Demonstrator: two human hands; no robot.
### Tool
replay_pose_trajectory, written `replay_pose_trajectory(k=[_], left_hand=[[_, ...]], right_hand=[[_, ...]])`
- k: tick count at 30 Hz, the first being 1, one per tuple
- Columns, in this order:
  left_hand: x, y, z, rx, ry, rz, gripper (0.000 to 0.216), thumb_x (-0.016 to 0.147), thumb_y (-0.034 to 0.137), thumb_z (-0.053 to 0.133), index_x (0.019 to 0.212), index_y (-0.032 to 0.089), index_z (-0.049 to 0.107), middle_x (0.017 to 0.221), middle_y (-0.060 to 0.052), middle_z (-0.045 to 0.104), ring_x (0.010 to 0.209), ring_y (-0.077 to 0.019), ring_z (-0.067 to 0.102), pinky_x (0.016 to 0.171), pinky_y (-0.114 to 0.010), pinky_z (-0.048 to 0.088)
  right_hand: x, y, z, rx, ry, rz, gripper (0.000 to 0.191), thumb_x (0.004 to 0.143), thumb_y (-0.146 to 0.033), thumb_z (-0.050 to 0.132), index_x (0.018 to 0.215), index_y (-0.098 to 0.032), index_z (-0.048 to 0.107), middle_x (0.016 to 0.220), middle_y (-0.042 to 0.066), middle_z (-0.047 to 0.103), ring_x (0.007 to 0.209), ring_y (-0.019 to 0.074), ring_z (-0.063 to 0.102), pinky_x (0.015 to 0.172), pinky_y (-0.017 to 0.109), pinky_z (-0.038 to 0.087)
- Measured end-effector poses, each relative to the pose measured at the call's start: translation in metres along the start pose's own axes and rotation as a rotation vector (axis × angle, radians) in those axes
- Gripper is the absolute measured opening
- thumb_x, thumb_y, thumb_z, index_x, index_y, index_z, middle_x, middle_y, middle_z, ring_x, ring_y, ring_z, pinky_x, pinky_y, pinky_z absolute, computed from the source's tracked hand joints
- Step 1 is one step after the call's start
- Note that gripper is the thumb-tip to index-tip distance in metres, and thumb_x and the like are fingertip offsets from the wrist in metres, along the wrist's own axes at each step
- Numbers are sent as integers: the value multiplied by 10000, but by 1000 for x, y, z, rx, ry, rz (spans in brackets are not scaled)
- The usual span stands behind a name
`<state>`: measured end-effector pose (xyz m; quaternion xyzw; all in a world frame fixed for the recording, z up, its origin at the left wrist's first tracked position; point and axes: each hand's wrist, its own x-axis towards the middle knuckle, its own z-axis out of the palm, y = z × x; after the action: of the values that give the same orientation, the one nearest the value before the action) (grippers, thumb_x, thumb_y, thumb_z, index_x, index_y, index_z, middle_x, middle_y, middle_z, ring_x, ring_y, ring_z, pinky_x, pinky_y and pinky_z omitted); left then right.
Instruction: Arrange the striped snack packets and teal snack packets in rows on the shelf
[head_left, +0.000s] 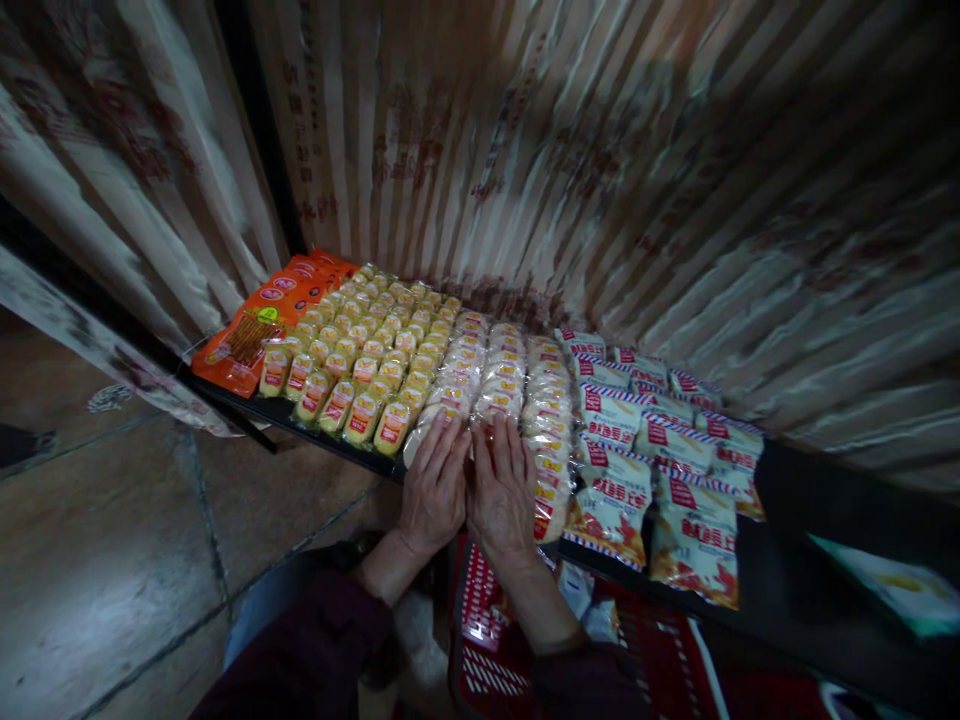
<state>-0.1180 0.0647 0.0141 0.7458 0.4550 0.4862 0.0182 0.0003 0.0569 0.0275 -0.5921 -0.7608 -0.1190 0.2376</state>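
My left hand [436, 485] lies at the front end of a row of round, clear-wrapped pastries [459, 372], its fingers stretched over them. Beside it, my right hand [501, 490] reaches over the front of the neighbouring row of wrapped pastries [502, 375], fingers extended. The thumbs are close together, and what lies beneath the palms is hidden. A third row of the same round packs [551, 430] runs just right of my right hand. To the left of my hands stand several rows of small yellow wrapped cakes [364, 410] with red and white labels.
Orange snack bags [244, 345] lie at the left end of the black shelf [802, 540]. White and blue snack bags [615, 500] overlap on the right, with a green-white packet [892, 585] farther right. Pleated curtain [465, 150] hangs behind. A red basket [487, 670] holding packets sits below.
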Motion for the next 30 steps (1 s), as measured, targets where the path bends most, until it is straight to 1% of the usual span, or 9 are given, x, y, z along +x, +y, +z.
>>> replay_pose_trajectory(k=[3,6,9,11,15,18,23,26,30], left_hand=[[-4,3,10,18,-52,-43,474,956,138,316,1424,136,388,1426,-154,495,1444,-229,254,1112,-464,402],[-7,5,18,5,-61,-68,465,960,146,302,1416,137,395,1441,-152,478,1444,-230,256,1115,-483,390],[-7,8,19,-4,-47,-73,434,961,152,317,1376,113,435,1447,-162,467,1447,-232,248,1125,-486,367],[-7,12,18,15,-52,-62,415,955,152,337,1348,108,462,1446,-161,469,1451,-235,238,1131,-485,352],[-7,22,16,131,-45,-74,429,936,163,377,1356,133,460,1475,-146,436,1462,-256,201,1150,-523,292],[-9,29,18,219,-32,-131,468,930,186,403,1394,134,420,1511,-159,374,1471,-281,155,1156,-552,258],[-11,40,22,226,-95,-173,526,923,195,422,1446,186,366,1579,-127,231,1480,-315,66,1150,-590,244],[-10,47,27,236,-135,-164,545,900,161,451,1439,224,394,1603,-108,145,1477,-347,27,1135,-617,244],[-7,55,31,258,-164,-159,544,877,153,497,1407,263,444,1598,-90,177,1474,-365,25,1112,-639,271]], right_hand=[[-4,8,2,6,-8,1,456,949,-215,383,1380,-94,470,1462,228,426,1426,291,275,1098,525,300],[-4,11,2,54,13,4,457,951,-213,388,1394,-121,455,1472,203,420,1430,279,267,1089,507,330],[-3,13,-5,97,59,-19,491,954,-206,395,1440,-140,384,1509,185,370,1443,272,237,1095,501,330],[-7,15,-14,105,81,-24,530,952,-190,399,1475,-159,317,1536,170,326,1452,269,217,1110,509,306],[-30,26,-29,77,112,27,627,947,-198,424,1523,-211,178,1583,134,232,1461,285,192,1127,547,257],[-50,34,-31,65,127,86,675,945,-225,447,1534,-214,117,1589,136,209,1464,306,171,1113,564,272],[-62,42,-26,60,102,93,697,940,-292,482,1532,-204,125,1578,159,230,1459,331,172,1090,586,290],[-61,45,-24,67,94,84,678,936,-283,485,1526,-201,160,1583,169,205,1455,335,178,1079,578,303],[-62,51,-22,77,77,85,614,940,-276,473,1504,-197,244,1571,175,240,1448,327,207,1074,567,309]])
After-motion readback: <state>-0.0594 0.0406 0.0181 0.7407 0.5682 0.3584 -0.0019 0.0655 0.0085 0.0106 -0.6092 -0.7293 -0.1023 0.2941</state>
